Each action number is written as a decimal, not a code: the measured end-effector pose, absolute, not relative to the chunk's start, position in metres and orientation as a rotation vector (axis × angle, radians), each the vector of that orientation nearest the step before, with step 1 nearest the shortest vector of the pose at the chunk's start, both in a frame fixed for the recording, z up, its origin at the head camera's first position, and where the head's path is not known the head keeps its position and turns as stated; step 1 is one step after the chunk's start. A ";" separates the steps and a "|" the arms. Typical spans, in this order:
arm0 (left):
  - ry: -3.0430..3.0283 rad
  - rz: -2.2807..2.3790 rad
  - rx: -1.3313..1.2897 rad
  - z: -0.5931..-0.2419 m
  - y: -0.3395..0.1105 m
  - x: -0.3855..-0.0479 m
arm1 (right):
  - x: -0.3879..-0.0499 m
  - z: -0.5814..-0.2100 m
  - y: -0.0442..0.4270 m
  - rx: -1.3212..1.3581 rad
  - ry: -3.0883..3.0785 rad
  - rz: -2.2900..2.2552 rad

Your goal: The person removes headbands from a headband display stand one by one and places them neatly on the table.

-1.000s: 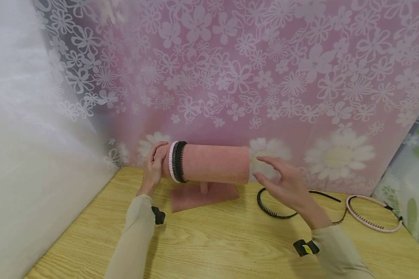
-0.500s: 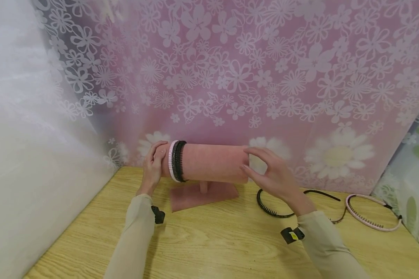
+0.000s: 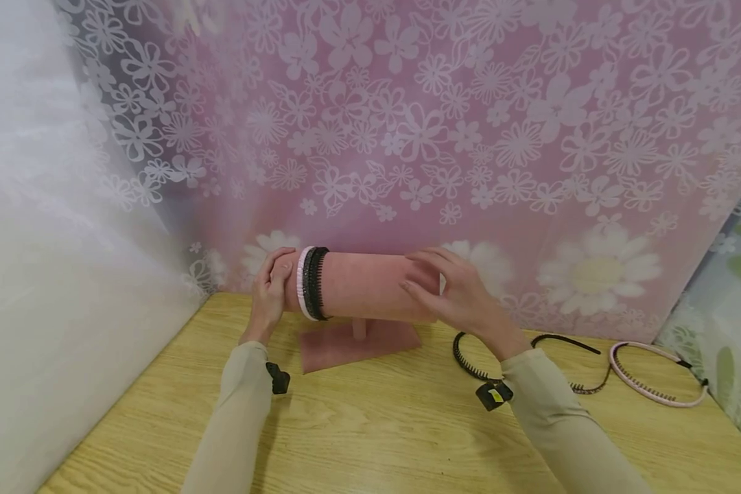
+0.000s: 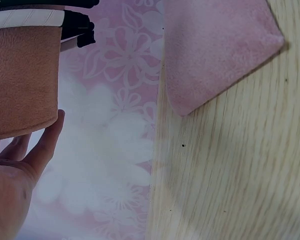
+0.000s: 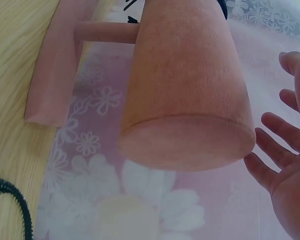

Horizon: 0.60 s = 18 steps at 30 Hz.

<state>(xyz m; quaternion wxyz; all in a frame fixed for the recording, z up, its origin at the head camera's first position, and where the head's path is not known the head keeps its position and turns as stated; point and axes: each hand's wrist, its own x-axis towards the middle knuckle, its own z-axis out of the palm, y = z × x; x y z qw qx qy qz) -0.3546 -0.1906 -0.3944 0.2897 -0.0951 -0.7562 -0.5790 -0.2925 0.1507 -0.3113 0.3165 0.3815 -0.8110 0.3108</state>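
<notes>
A pink padded cylinder lies sideways on a post above a flat pink base. Round its left part sit a white headband and black toothed headbands, side by side. My left hand grips the cylinder's left end; in the left wrist view, the left hand has its fingers against the end's edge. Over the right end my right hand is spread, thumb in front, holding nothing. The right wrist view has the right hand with loosely bent fingers beside the cylinder; contact is unclear.
On the wooden table, to the right, lie a black toothed headband, another dark headband and a pink headband. A floral curtain hangs behind, with a white sheet at the left.
My right hand has moved left, from beyond the cylinder's right end to over that end. My left hand and the headbands on the cylinder have stayed in place.
</notes>
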 end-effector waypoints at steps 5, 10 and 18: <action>-2.023 -1.540 -0.252 -0.392 -0.190 -0.353 | -0.296 -0.307 0.142 1.013 -2.178 0.841; -2.035 -1.574 -0.249 -0.382 -0.186 -0.343 | -0.300 -0.304 0.132 0.991 -2.251 0.818; -2.027 -1.560 -0.242 -0.393 -0.190 -0.355 | -0.310 -0.304 0.116 0.976 -2.309 0.785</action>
